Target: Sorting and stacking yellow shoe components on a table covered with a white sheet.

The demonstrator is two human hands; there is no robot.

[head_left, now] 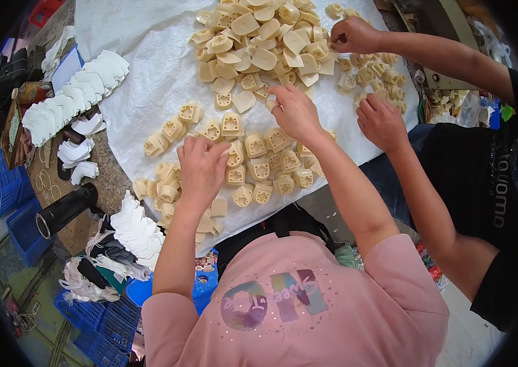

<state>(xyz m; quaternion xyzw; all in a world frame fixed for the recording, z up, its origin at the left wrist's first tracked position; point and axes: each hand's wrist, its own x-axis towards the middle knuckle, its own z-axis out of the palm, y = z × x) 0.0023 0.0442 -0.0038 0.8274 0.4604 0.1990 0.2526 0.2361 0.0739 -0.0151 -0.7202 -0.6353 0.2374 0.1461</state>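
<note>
Cream plastic shoe heels, D-shaped and hollow with holes in one face, cover much of the white sheet (149, 67). My left hand (201, 168) is bent over the near group, its thumb and finger closed at the edge of a heel (235, 155). My right hand (297, 114) is at the near side of the large heap (265, 37), pinching a cream heel that is mostly covered by the fingers. Between my hands, several heels (256, 145) stand in loose rows with their holed faces up. More heels (164, 183) lie on their sides by my left wrist.
At the right, a co-worker in black has one hand (356, 35) by the heap and the other (383, 122) beside another group of heels (372, 73). Stacked white curved pieces (78, 92), a black cylinder (66, 211) and blue crates (23, 235) are at the left.
</note>
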